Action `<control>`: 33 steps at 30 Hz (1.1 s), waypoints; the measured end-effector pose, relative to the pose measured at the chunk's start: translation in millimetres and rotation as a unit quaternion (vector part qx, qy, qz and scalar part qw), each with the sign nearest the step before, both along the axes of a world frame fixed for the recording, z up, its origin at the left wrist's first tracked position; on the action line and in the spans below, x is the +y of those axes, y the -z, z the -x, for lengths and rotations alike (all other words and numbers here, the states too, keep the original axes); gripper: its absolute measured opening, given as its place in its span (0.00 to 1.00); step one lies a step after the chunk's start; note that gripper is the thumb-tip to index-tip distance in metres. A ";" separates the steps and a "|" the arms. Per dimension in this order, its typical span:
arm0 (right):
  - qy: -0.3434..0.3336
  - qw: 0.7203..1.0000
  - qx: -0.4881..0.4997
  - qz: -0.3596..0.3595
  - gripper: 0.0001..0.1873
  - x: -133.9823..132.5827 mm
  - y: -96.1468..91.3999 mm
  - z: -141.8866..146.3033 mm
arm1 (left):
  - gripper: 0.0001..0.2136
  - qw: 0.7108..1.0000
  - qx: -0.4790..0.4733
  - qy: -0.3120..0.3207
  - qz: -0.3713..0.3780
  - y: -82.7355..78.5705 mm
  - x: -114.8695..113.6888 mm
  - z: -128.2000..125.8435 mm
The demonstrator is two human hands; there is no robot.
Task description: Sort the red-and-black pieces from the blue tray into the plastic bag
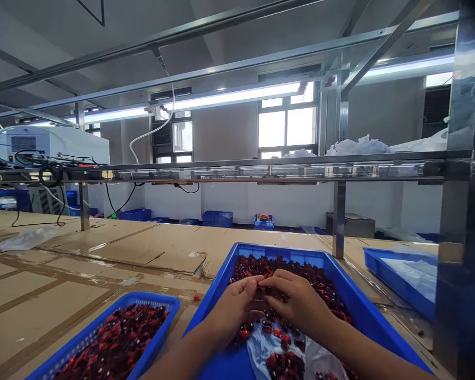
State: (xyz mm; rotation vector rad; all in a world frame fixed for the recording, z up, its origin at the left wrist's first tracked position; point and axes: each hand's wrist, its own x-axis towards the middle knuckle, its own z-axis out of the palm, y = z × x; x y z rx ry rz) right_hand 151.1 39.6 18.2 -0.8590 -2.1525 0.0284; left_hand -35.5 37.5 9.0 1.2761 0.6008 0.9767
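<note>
The left hand (233, 311) and right hand (298, 303) sit close together inside a blue tray (288, 251), resting on a heap of dark red dried flower pieces (261, 266). Both hands are curled narrow, their fingertips (263, 285) almost meeting in the pile, though whether they pinch any piece cannot be told. A clear plastic bag (275, 351) lies among the pieces at the tray's near end. On the cardboard-covered table (103, 248), a smaller blue basket (152, 299) of the same pieces stands left of the tray, and a second blue tray (380, 269) lined with plastic stands right, just beside a steel post (339, 216)
</note>
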 end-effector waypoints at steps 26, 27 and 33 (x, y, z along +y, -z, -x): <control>0.002 0.996 0.045 -0.076 0.08 -2.0 -4.2 -0.2 | 0.22 0.927 0.367 0.027 -0.069 32.5 -13.9 -15.9; 0.010 0.997 0.042 -0.071 0.08 0.1 -4.7 -2.1 | 0.22 0.915 0.391 0.081 -0.061 35.5 -21.4 -22.0; 0.026 0.998 0.014 -0.063 0.09 14.6 0.0 -7.8 | 0.27 0.872 0.397 0.285 0.013 59.3 -48.5 -75.9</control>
